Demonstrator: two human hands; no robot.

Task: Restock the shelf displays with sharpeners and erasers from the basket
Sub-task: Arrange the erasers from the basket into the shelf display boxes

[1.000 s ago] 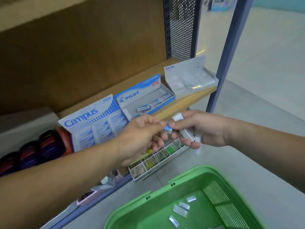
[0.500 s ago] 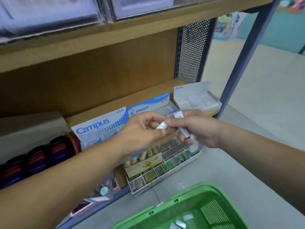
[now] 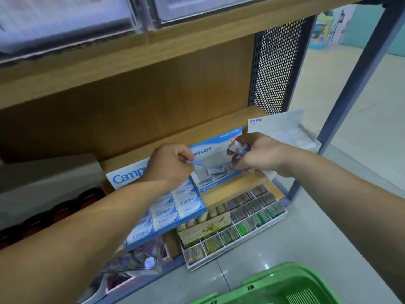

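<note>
Our hands have drawn apart since a moment ago. Our left hand (image 3: pixel 172 165) pinches one small eraser (image 3: pixel 196 165) over the Pilot box (image 3: pixel 217 139) on the shelf (image 3: pixel 223 192). Our right hand (image 3: pixel 258 156) grips a bundle of erasers (image 3: pixel 237 148) above the same box. The green basket (image 3: pixel 282 281) sits below.

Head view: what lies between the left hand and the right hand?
Head view: the open Pilot box spans the gap between left hand and right hand, with loose Pilot erasers lying in its tray.
</note>
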